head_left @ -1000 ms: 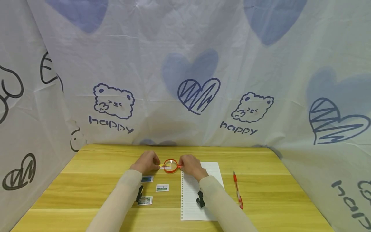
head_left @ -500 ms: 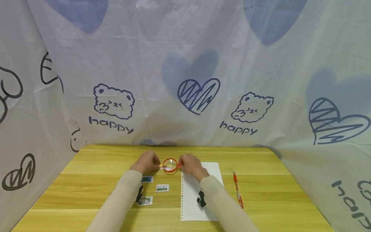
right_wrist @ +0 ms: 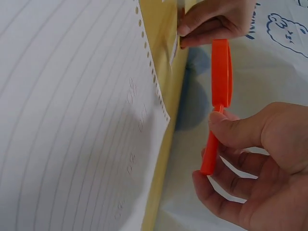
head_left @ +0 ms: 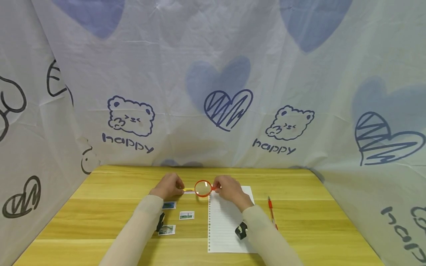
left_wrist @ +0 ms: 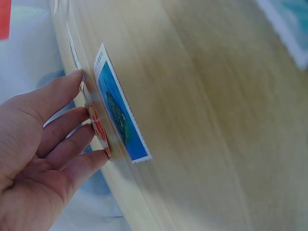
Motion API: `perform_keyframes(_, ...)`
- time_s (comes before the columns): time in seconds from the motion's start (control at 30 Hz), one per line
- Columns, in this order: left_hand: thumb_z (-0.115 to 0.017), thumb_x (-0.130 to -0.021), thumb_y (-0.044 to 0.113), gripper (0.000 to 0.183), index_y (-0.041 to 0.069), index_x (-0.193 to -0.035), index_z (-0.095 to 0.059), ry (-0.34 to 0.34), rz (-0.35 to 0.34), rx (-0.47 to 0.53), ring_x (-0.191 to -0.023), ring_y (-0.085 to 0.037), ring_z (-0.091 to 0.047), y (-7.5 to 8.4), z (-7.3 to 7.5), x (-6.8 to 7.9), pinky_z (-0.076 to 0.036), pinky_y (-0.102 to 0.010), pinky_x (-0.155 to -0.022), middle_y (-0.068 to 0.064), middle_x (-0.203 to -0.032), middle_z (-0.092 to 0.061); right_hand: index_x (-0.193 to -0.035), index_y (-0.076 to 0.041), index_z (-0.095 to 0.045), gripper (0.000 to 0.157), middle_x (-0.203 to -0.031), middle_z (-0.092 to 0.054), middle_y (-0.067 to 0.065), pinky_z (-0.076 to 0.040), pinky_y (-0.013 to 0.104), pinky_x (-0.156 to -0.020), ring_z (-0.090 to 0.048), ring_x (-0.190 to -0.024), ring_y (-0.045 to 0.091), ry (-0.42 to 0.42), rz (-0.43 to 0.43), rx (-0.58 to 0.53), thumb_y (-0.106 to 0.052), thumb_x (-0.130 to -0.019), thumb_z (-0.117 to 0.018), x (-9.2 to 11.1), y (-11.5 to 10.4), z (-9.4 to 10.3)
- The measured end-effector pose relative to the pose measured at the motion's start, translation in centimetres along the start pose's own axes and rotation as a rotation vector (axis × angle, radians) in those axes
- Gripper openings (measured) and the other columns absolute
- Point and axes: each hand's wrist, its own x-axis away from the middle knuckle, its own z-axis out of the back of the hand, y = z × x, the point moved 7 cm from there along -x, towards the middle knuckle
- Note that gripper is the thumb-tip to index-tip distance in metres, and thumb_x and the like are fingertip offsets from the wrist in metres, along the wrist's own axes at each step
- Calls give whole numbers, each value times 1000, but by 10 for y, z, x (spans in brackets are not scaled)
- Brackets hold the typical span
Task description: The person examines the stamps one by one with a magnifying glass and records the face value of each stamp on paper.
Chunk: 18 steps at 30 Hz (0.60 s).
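My right hand (head_left: 229,187) pinches the handle of a red-rimmed magnifying glass (head_left: 203,188), its lens just right of a small yellow-and-white strip (head_left: 189,190) on the table. In the right wrist view the magnifying glass (right_wrist: 222,72) appears edge-on, thumb and fingers on its handle. My left hand (head_left: 168,186) is at the strip's left end. In the left wrist view the left hand (left_wrist: 53,139) has thumb and fingers spread apart, fingertips touching a small red stamp (left_wrist: 98,127) and thumb tip at a thin white edge. A blue stamp (left_wrist: 118,106) lies beside them.
A stamp with a green scene (head_left: 186,215) and another stamp (head_left: 167,229) lie nearer me. Under the right forearm is a lined, punched sheet of paper (head_left: 219,225). A red pen (head_left: 271,210) rests at right. Printed white cloth (head_left: 179,122) hangs behind the wooden table (head_left: 110,207).
My right hand has moved right and slightly up with the magnifying glass, so the lens has slid off most of the strip. My left hand has stayed in place.
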Motion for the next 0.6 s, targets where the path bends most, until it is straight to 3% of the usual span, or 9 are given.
perform_keyframes(0.6,-82,-86,6,14,4,-100,-81,10,9,11,-88,-20,-69,0,1,2,-62,-44,-90,-9,-100,-78,-84,-11,-71,12,-84,-69,0,-51,33,-73,-59,-79,15,67,-147,-36,-1,-87,-78,42,52,46)
